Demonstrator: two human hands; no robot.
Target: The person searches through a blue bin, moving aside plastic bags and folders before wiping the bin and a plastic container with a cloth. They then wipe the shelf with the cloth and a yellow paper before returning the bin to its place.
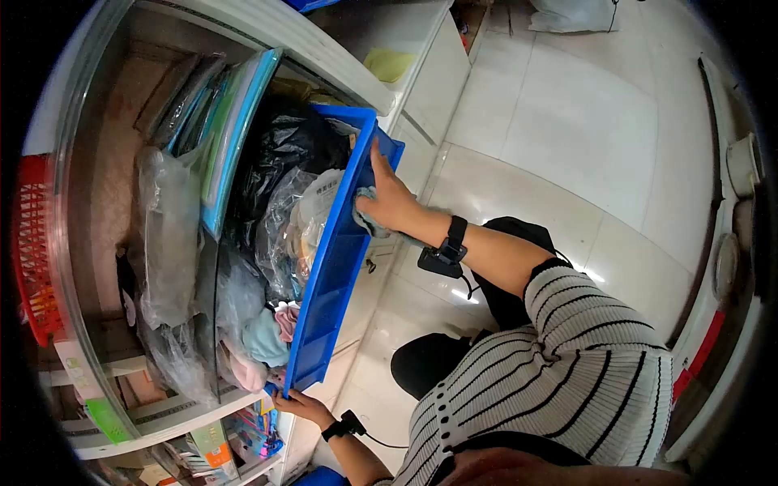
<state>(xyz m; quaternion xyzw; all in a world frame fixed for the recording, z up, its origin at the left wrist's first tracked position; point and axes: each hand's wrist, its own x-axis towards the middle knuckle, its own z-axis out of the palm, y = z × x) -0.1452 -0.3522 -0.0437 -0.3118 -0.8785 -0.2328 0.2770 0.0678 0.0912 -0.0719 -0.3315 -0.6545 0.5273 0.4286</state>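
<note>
A blue plastic bin (pixel 328 267) sits tilted at the front of a shelf, packed with a black plastic bag (pixel 292 146), clear plastic packets (pixel 284 231) and bundled soft items in pale blue (pixel 266 338) and pink. My right hand (pixel 389 194) is against the bin's outer end near its upper corner, one digit stretched along the blue wall. Its other fingers curl round a grey fuzzy cloth (pixel 369 215), partly hidden by the hand. At the bin's lower corner, my left hand (pixel 301 405) grips the rim, with some fingers out of sight beneath it.
Behind the bin, the glass-fronted shelf holds flat packs (pixel 239 138) and clear bags (pixel 170 243). A red basket (pixel 34 251) stands at the far left. Below are packaged goods (pixel 255 429). A yellow cloth (pixel 387 65) lies on the neighbouring counter. White tiled floor (pixel 559 121) spreads to the right.
</note>
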